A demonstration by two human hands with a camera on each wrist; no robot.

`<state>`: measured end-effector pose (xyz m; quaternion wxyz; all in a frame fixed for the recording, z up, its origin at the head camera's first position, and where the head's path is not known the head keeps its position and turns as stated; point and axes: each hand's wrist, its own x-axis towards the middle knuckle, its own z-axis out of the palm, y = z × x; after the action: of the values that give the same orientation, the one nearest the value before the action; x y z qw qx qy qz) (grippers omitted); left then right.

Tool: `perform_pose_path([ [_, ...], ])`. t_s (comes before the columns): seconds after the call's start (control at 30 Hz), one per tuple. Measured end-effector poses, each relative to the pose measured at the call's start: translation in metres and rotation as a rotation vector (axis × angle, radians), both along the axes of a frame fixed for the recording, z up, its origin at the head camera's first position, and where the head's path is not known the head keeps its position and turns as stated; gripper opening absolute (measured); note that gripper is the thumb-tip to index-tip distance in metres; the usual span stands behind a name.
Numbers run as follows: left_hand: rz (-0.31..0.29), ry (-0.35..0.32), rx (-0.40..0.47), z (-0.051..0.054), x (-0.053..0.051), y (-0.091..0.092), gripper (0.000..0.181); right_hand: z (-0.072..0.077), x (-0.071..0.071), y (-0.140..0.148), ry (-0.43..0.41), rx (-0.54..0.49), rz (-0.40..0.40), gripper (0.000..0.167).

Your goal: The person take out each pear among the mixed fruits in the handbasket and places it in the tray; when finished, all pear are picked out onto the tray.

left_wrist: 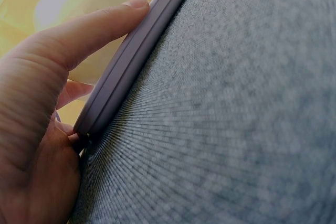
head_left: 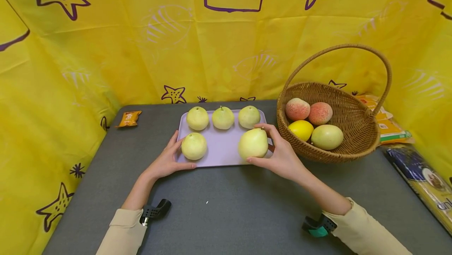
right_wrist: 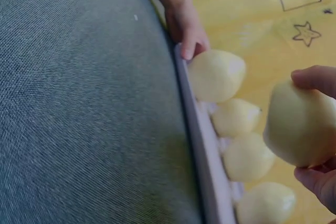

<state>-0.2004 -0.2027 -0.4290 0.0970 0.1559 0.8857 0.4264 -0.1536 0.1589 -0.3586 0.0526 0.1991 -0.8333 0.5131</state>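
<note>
A lilac tray (head_left: 222,151) lies on the table with several round, pale yellow-green pomelos on it. Three stand along its back edge, such as the middle pomelo (head_left: 223,118); another pomelo (head_left: 194,146) sits at the front left. My left hand (head_left: 168,161) grips the tray's front left corner, its thumb along the front rim, as the left wrist view also shows. Over the tray's front right part, my right hand (head_left: 279,155) holds one more pomelo (head_left: 253,144) between thumb and fingers. In the right wrist view this held pomelo (right_wrist: 299,124) is apart from the tray.
To the right stands a wicker basket (head_left: 356,129) with a tall handle, holding two peaches (head_left: 320,113), a yellow lemon (head_left: 301,130) and a pale green oval fruit (head_left: 327,137). An orange packet (head_left: 129,119) lies at the back left. Packages (head_left: 420,176) line the right edge.
</note>
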Motion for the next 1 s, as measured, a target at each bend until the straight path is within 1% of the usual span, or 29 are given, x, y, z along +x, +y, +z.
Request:
perform_pose_path([
  [0.17,0.001,-0.004,-0.004,0.001,0.0,0.001,0.097,-0.013,-0.008,-0.009,-0.015,-0.004,0.009,0.083],
  [0.37,-0.001,-0.002,0.006,0.002,0.0,0.001,0.095,-0.025,-0.014,-0.018,-0.03,0.024,-0.012,0.085],
  [0.53,0.0,-0.006,0.004,0.0,-0.001,0.0,0.096,-0.034,-0.019,-0.024,-0.035,0.047,-0.024,0.083],
  [0.8,-0.004,-0.007,0.006,0.0,-0.001,0.0,0.097,-0.042,-0.029,-0.032,0.053,0.095,0.03,0.082],
  [1.0,0.002,-0.01,0.002,-0.001,0.0,0.0,0.098,-0.045,-0.035,-0.039,0.081,0.152,0.05,0.083],
])
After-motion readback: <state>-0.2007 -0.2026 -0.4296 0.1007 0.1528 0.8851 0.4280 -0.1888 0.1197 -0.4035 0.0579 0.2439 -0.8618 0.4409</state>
